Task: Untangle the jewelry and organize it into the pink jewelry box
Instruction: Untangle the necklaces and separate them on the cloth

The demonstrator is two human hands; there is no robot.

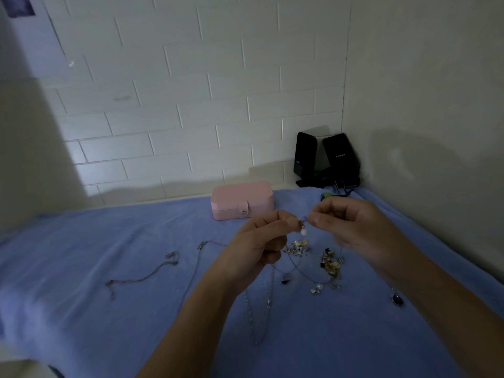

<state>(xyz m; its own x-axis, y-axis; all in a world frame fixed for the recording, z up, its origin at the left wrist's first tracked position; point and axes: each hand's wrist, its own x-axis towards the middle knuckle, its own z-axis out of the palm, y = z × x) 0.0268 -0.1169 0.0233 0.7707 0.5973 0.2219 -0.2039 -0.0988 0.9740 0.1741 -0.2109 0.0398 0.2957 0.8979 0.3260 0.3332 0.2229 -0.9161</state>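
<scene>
Fingers of the left hand (256, 241) and right hand (351, 225) pinch a necklace pendant (303, 231), with the closed pink jewelry box (241, 199) just beyond, nearer the left.

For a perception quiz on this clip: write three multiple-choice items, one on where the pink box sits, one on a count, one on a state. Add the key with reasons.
1. Where is the pink jewelry box?
A. in a drawer
B. on the floor
C. on the blue cloth

2. How many black speakers stand in the corner?
A. one
B. two
C. four

3. The box's lid is:
A. closed
B. wide open
C. removed

Key: 1 C, it rests on the cloth near the brick wall; 2 B, a pair stands side by side; 3 A, its snap tab is fastened over the front.
</scene>
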